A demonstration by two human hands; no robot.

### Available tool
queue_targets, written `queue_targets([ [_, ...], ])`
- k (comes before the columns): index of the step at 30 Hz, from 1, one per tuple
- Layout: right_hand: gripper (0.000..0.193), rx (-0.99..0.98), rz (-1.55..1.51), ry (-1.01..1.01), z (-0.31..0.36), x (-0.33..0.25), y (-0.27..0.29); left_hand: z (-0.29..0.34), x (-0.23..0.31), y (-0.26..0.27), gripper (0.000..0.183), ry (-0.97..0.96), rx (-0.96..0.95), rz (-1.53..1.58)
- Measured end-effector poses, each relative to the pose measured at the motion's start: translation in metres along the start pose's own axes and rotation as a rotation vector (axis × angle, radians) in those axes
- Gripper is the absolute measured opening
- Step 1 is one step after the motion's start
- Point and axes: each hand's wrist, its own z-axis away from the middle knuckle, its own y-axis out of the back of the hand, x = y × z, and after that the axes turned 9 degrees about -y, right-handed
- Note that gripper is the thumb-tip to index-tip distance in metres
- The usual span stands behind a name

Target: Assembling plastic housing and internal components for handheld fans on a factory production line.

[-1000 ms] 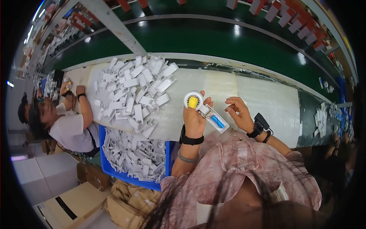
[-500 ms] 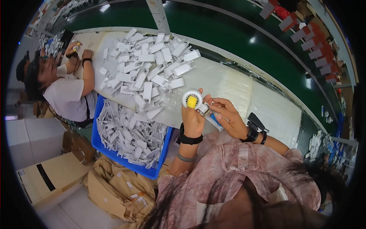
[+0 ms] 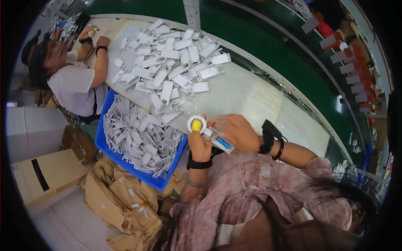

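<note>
Item in hand: one small handheld fan [image 3: 208, 130], white round head with a yellow centre, white handle with a blue strip, held just above the near edge of the white worktable [image 3: 251, 94]. The left hand [image 3: 200, 144] is closed around the fan just below the round head; the right hand [image 3: 234, 131] is curled over the handle, fingers pinching it from above. Stock on the table: a large loose heap of white plastic parts [image 3: 171, 62], unsorted, well apart from the hands. Stock beside the table: a blue bin [image 3: 165, 178] filled with more of the same white pieces. A co-worker [image 3: 69, 79] in a white shirt sits at the far left end, hands on a small item of their own. Judged progress: one unit being worked on; no finished units are visible near the hands, and both heap and bin look nearly full, so most of the stock appears yet to be used.
</note>
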Motion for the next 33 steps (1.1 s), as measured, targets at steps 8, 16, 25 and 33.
queue_targets([
  [8, 0.035, 0.162, 0.174, -0.054, -0.106, 0.087, -0.047, 0.012, 0.010, 0.007, 0.032, -0.020, 0.191, -0.007],
  [16, 0.021, 0.106, 0.395, 0.031, -0.087, 0.121, -0.052, 0.021, -0.003, 0.010, 0.032, -0.014, 0.148, 0.002],
  [25, 0.028, 0.047, 0.206, -0.273, 0.045, 0.110, -0.017, -0.002, -0.026, -0.036, 0.034, 0.112, -0.046, -0.130],
  [33, 0.029, 0.144, 0.268, -0.292, 0.045, 0.107, -0.027, -0.005, -0.032, -0.074, 0.037, 0.087, -0.172, -0.161],
])
